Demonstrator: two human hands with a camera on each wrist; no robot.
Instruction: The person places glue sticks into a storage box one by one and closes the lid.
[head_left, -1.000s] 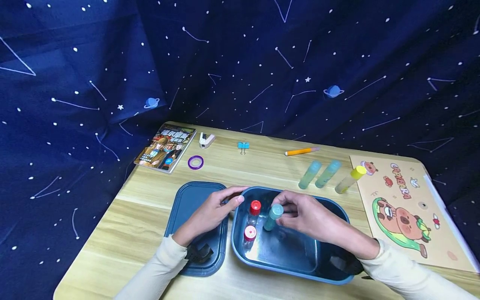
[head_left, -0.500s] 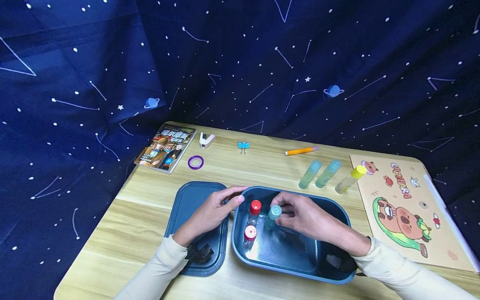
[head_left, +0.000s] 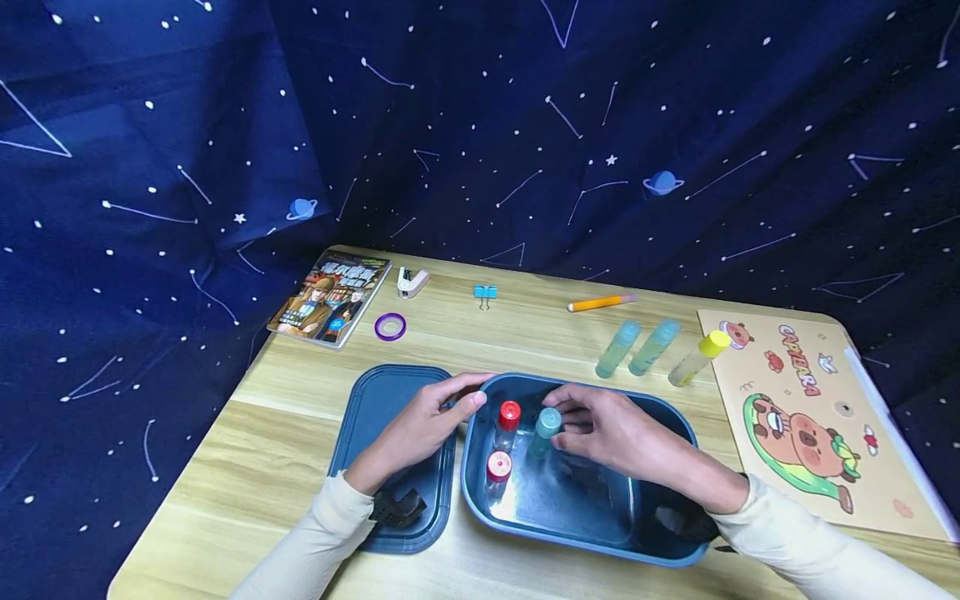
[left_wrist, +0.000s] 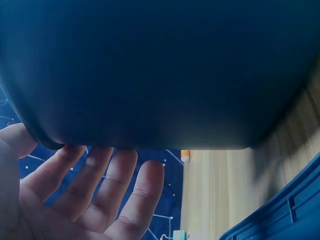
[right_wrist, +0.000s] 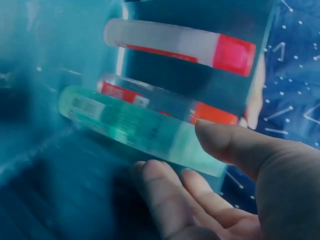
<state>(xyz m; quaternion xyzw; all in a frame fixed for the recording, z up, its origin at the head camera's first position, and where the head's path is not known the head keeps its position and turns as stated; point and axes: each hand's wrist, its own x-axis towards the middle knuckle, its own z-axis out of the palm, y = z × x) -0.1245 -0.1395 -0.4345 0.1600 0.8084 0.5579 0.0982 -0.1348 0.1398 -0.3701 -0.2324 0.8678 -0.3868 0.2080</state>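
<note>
My left hand (head_left: 426,423) rests against the left end of a dark blue plastic box (head_left: 555,546). In the left wrist view its fingers (left_wrist: 142,192) look fairly straight and spread at the box's edge. Inside the box, my right hand (head_left: 618,433) holds a green translucent glue tube (head_left: 544,433) near its cap, upright, between thumb and fingers. The right wrist view shows the thumb on the cap end and fingers along the other side. Two clear glue tubes stand to its left: one with a bright red cap (head_left: 510,415), one with a pink-red cap (head_left: 499,467).
The box's lid (head_left: 393,387) lies under my left forearm. Behind the box stand two green tubes (head_left: 618,350) and a yellow-capped tube (head_left: 700,358). Further around are a book (head_left: 330,298), stapler (head_left: 412,283), purple tape ring (head_left: 390,327), binder clip (head_left: 485,294), orange pen (head_left: 600,303) and capybara folder (head_left: 810,417).
The green tube in my right hand has shifted slightly left and stands straighter, beside the red-capped tube. My left hand stays at the box's end.
</note>
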